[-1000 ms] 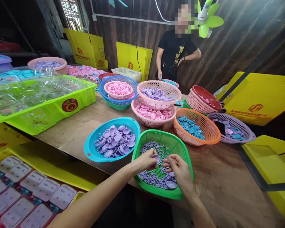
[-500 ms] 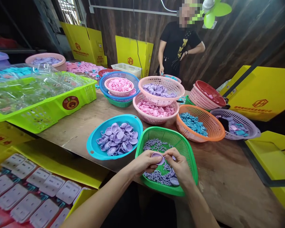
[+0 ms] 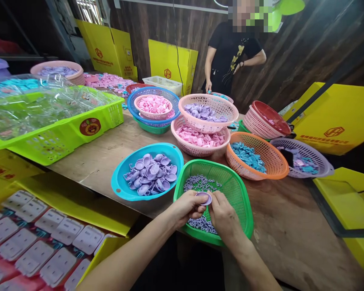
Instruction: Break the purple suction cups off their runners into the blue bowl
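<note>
My left hand [image 3: 185, 207] pinches a small purple suction cup [image 3: 204, 197] over the near side of a green basket [image 3: 241, 190]. My right hand [image 3: 223, 215] is closed and pressed against the same cup from the right; what its fingers hold is hidden. The green basket contains many small purple hook pieces [image 3: 200, 182]. Just left of it stands a blue bowl [image 3: 123, 186] filled with purple suction cups [image 3: 151, 176].
More baskets of pink, purple and blue parts crowd the wooden table [image 3: 288, 230]: an orange basket [image 3: 274, 161], pink baskets [image 3: 200, 149]. A green crate [image 3: 63, 137] of clear bags sits left. White packs [image 3: 33, 250] lie lower left. A person in black [image 3: 230, 56] stands beyond.
Both hands have drawn closer together and slightly toward me over the green basket, the right hand closing in on the purple cup. The camera view has shifted a little.
</note>
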Action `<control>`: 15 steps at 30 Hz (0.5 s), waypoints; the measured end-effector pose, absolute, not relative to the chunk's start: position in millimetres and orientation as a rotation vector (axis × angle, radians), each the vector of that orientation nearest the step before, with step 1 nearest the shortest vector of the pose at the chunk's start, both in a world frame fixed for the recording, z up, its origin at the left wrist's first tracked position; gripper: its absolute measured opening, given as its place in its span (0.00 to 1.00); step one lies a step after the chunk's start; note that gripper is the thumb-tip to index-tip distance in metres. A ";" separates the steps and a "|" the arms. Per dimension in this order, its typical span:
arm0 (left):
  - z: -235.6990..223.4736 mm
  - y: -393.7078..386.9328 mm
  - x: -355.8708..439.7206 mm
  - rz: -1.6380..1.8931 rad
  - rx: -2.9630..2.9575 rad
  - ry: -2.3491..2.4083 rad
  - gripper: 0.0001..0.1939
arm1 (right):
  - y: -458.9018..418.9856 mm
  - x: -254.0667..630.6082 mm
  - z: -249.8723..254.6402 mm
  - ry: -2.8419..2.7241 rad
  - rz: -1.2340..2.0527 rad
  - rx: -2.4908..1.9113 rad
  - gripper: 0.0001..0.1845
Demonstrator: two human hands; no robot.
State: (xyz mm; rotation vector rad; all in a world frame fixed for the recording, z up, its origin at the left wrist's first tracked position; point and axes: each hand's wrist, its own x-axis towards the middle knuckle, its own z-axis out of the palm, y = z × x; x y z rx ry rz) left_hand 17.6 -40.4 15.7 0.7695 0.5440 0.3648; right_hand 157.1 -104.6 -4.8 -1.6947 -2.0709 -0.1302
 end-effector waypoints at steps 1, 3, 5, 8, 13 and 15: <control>15.3 -41.2 18.0 0.361 0.780 0.545 0.13 | -104.2 157.2 -2.6 -2.080 -0.131 -1.713 0.13; 15.6 -43.1 18.2 0.363 0.811 0.548 0.14 | -104.2 157.6 3.6 -2.072 -0.123 -1.727 0.12; 16.7 -44.4 17.3 0.375 0.849 0.543 0.13 | -105.3 158.5 11.0 -2.017 -0.082 -1.714 0.12; 17.2 -44.6 14.6 0.377 0.875 0.501 0.11 | -106.9 160.2 21.0 -1.787 0.101 -1.677 0.11; 15.8 -46.3 14.0 0.416 0.970 0.445 0.11 | -110.0 157.6 26.5 -1.594 0.324 -1.632 0.12; 16.2 -47.7 15.0 0.462 1.060 0.477 0.12 | -111.1 156.7 26.2 -1.621 0.277 -1.647 0.12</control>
